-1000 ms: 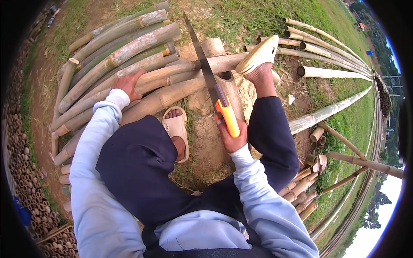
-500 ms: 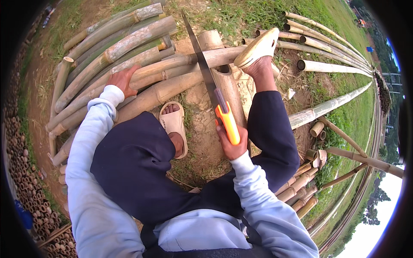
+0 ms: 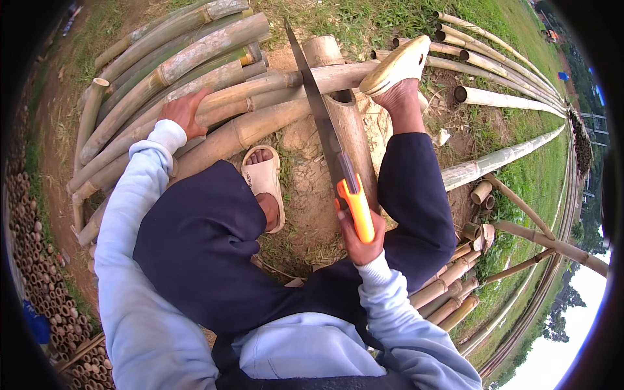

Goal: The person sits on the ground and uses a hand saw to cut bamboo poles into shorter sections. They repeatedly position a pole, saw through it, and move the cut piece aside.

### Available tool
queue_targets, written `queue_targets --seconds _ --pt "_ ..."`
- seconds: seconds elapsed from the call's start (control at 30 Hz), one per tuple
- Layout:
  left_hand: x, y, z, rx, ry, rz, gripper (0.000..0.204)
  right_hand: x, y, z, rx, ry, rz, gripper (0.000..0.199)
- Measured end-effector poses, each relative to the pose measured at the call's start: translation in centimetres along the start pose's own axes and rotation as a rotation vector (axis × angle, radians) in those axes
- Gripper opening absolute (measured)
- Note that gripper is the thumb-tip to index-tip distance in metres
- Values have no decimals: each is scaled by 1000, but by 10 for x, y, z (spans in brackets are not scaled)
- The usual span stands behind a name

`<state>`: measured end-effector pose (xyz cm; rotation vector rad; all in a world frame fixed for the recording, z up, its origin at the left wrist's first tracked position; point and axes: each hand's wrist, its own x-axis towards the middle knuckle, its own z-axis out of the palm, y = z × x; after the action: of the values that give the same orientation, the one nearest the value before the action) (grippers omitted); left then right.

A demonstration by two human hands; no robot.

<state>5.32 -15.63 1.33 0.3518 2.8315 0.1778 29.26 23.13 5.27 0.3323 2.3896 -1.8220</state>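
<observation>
My right hand [image 3: 363, 238] is wrapped round the orange handle of a hand saw [image 3: 320, 114]. Its long dark blade points away from me and crosses a bamboo pole [image 3: 266, 84], touching it as far as I can see. How deep the cut goes cannot be made out. My left hand [image 3: 184, 113] grips the same pole further left, fingers curled over it and partly hidden. My right foot, in a cream sandal [image 3: 398, 65], presses on the pole's right end. A thick bamboo log [image 3: 351, 140] lies crosswise underneath, beside the blade.
Several bamboo poles [image 3: 175, 62] lie stacked at the left, with a thicker pole [image 3: 240, 133] nearest me. Long poles [image 3: 507, 99] stretch away on the grass at the right. Short cut pieces [image 3: 448, 289] are piled by my right knee. My left sandal [image 3: 263, 185] rests on the dirt.
My right hand has drawn the saw back toward me and slightly right, the blade still across the pole. My left hand and both feet keep their places, while the view has shifted a little.
</observation>
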Motion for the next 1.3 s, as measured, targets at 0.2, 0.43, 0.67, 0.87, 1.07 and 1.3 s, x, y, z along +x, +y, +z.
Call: queue_targets --seconds 0.2,0.43,0.67,0.87,1.07,1.3 --pt "13 14 -8 -3 5 50 91 75 -19 17 5 29 -43 16" --pt "-4 -5 9 13 31 9 91 -71 -6 -19 -111 -2 -63 35" --pt "9 2 -5 22 0 31 91 102 -19 26 3 15 -71 16" --pt "-2 1 -2 40 -23 -47 88 -72 -9 -14 -85 16 -10 32" --pt "4 7 -3 6 -25 34 89 74 -9 20 2 35 -75 15" --pt "-16 1 14 -107 176 -74 107 124 -6 35 105 -18 -78 17"
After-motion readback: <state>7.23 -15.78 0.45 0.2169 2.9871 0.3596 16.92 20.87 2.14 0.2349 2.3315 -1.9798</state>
